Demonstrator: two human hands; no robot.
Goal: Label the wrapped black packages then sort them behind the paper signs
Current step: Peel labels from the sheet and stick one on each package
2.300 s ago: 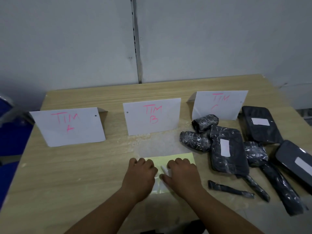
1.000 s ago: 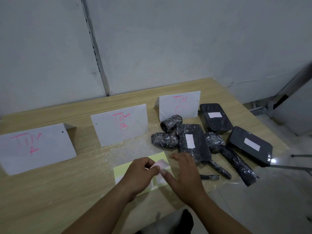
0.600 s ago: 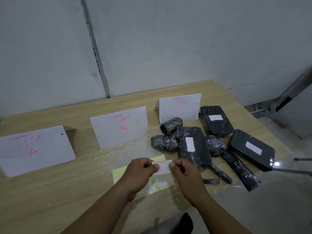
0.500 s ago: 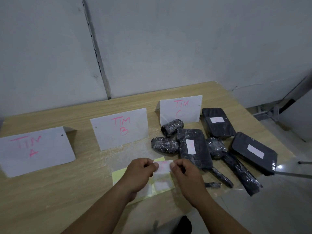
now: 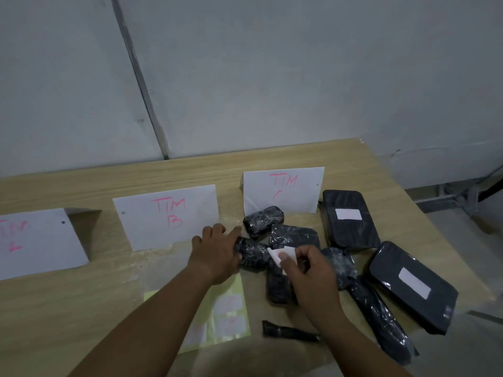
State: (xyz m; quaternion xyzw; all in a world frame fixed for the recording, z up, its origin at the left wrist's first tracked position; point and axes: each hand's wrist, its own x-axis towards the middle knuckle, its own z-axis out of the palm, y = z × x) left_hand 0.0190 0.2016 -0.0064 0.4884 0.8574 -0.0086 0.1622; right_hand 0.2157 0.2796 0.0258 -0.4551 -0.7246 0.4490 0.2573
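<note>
My right hand pinches a small white label above the pile of black wrapped packages. My left hand rests on the left end of a small rolled package, its fingers spread over it. Another roll lies just in front of the TIM C sign. A flat package lies partly under my right hand. Two flat packages bearing white labels lie at the right. The TIM B sign and the leftmost sign stand on the table.
A yellow label sheet lies under my left forearm near the front edge. A long thin package and a small black stick lie at the front right. The wooden table ends at the right; a grey wall stands behind.
Both hands held the label over the yellow sheet; now my right hand alone carries it over the pile, and my left hand has reached forward onto the small rolled package.
</note>
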